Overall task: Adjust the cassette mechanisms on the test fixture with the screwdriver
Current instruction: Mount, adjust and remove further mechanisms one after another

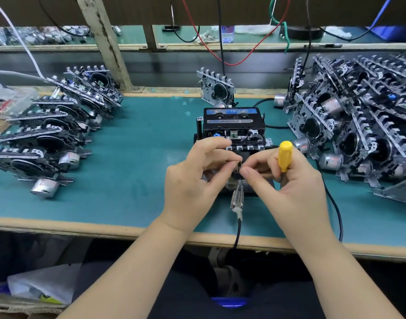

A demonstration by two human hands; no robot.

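Screwdriver (284, 157) sits parked in the right hand (287, 180) so both hands' fingertips, left hand (192, 178) included, can pinch the clip (237, 168).

Even, bright light falls from above onto my green-matted tabletop (133, 143), leaving soft shadows under my hands and small glints on the metal parts. Below the tabletop edge everything goes dim. Straight edges bow toward the corners, and the far shelf looks slightly soft.
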